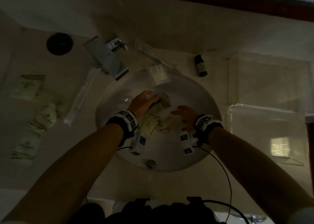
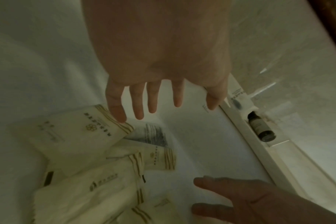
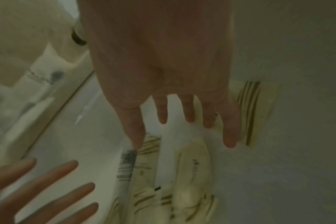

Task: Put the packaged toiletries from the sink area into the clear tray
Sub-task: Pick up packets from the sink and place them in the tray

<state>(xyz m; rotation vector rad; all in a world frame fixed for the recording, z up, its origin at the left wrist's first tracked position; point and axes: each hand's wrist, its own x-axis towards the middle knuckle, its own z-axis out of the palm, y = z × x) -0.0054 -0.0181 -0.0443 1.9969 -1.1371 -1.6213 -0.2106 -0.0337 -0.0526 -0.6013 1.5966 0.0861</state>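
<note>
Head view shows me the cream packets (image 1: 157, 116) heaped in the sink (image 1: 200, 94), between my hands. My left hand (image 1: 142, 103) rests spread-fingered on them; my right hand (image 1: 184, 117) hovers slack. To the right, the clear tray (image 1: 265, 91) sits on the counter.

Head view: straight down over the sink basin (image 1: 200, 105), from well above. Wrist views: close along each hand, facing into that basin, both sharing the cream packets (image 2: 98, 178) there.

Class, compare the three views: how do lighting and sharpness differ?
Head view: very dim, the sink barely lit, a glare patch on the clear tray. Left wrist view: brighter, packet print fairly sharp. Right wrist view: soft and blurred, packets smeared.
</note>
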